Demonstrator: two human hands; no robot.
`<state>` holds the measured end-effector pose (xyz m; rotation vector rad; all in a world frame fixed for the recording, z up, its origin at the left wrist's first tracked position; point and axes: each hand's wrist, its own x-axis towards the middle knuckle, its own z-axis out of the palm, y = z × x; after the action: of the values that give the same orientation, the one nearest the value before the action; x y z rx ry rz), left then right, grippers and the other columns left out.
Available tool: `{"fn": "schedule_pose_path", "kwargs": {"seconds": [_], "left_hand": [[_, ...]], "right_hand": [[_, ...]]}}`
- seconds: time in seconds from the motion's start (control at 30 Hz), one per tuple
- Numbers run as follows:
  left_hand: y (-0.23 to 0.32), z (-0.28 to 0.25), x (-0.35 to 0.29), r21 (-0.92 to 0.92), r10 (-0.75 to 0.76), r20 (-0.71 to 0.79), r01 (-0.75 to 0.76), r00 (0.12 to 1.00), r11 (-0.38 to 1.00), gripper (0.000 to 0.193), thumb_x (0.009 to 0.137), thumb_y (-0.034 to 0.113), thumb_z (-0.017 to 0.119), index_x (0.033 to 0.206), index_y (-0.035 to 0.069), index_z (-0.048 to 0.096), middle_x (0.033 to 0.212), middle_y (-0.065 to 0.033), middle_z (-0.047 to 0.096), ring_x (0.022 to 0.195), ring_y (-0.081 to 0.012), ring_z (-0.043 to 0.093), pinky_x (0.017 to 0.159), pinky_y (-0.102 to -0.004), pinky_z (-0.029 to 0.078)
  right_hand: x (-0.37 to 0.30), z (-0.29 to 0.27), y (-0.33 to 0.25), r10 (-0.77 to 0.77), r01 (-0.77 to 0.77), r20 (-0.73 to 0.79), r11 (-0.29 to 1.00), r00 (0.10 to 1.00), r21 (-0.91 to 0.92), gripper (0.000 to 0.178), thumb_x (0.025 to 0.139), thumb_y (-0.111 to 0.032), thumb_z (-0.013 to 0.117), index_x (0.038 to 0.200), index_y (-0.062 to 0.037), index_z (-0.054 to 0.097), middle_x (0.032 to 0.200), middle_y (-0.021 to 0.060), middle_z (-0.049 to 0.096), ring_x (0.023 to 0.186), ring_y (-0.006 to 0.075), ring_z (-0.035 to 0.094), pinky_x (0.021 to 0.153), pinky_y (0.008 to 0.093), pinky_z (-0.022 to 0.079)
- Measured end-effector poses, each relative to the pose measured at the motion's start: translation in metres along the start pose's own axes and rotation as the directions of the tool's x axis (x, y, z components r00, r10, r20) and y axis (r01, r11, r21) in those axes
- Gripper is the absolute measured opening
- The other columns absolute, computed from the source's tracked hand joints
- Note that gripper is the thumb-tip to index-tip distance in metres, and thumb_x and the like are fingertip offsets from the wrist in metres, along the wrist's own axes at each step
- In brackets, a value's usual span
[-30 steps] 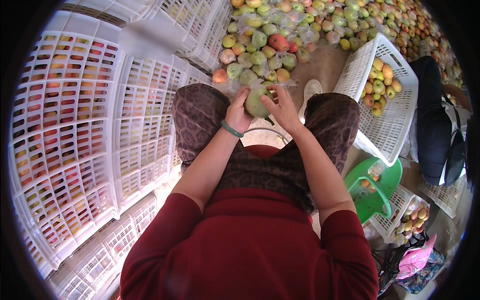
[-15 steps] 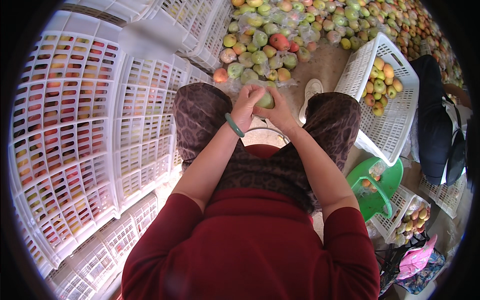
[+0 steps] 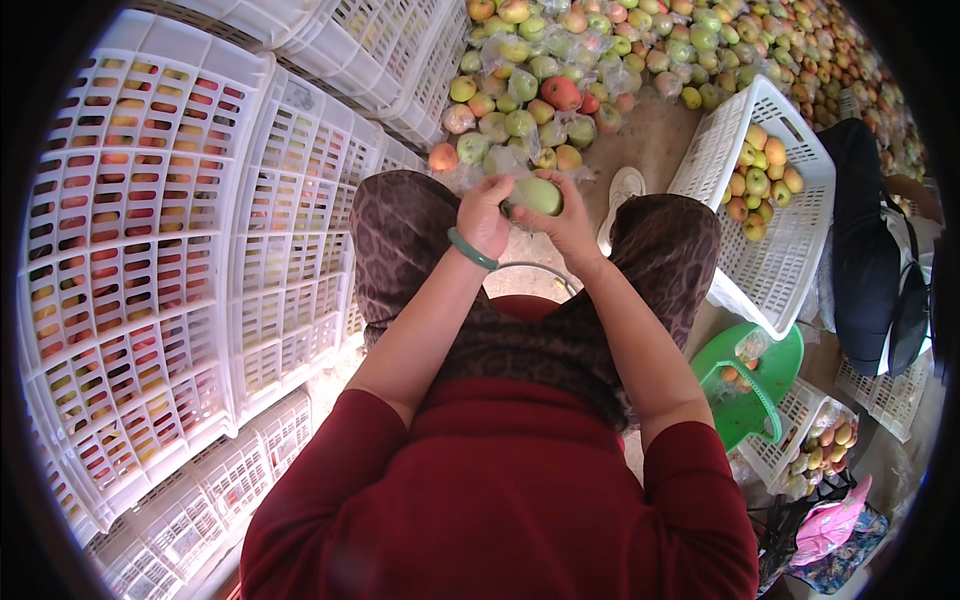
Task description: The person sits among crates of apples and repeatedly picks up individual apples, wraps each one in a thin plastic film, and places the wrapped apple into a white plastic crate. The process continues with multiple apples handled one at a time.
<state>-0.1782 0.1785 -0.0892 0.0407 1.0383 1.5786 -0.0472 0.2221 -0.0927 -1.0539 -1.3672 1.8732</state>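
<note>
Between my knees, my right hand point(image 3: 570, 228) is wrapped round a green apple point(image 3: 541, 196). My left hand point(image 3: 485, 217), with a green bangle on its wrist, pinches thin clear plastic film at the apple's left side. The film looks like a small bag, though its edges are hard to make out. Just beyond my hands, green and reddish apples point(image 3: 520, 123) lie on the floor, many of them in clear plastic bags.
Tall white slatted crates point(image 3: 150, 250) full of apples are stacked on my left. A white crate point(image 3: 765, 262) with some apples stands tilted on my right. Nearer is a green basket point(image 3: 740, 400) with a few apples. Beyond it, a person's dark-clothed leg point(image 3: 865, 250) shows.
The apple has come more into view, shifting slightly right and showing a larger bare green side. My hands have moved a little apart, the left one turning at the wrist.
</note>
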Motion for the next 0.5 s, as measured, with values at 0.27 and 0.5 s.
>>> {"fn": "schedule_pose_path", "kwargs": {"seconds": [0.27,0.5], "left_hand": [[0.019,0.014,-0.008,-0.259,0.022,0.097,0.004,0.995,0.966,0.026,0.093,0.01,0.043,0.115,-0.002,0.05,0.118,-0.0141,0.055,0.108,-0.0244,0.053,0.096,-0.0374,0.041],[0.049,0.006,-0.004,-0.186,0.069,-0.02,-0.072,0.997,0.98,0.027,0.096,0.018,0.041,0.116,0.001,0.049,0.109,-0.0091,0.056,0.106,-0.0212,0.051,0.097,-0.0375,0.039]], "right_hand": [[-0.001,-0.008,-0.02,0.169,-0.12,-0.014,0.754,0.986,0.645,0.046,0.083,-0.027,0.065,0.119,-0.0093,0.044,0.113,0.0061,0.052,0.104,0.0209,0.051,0.088,0.0381,0.044],[0.0,-0.014,-0.03,0.211,-0.216,0.12,0.531,0.97,0.819,0.054,0.089,-0.05,0.043,0.124,-0.0097,0.047,0.125,0.0116,0.05,0.116,0.0291,0.047,0.096,0.0484,0.039]]}}
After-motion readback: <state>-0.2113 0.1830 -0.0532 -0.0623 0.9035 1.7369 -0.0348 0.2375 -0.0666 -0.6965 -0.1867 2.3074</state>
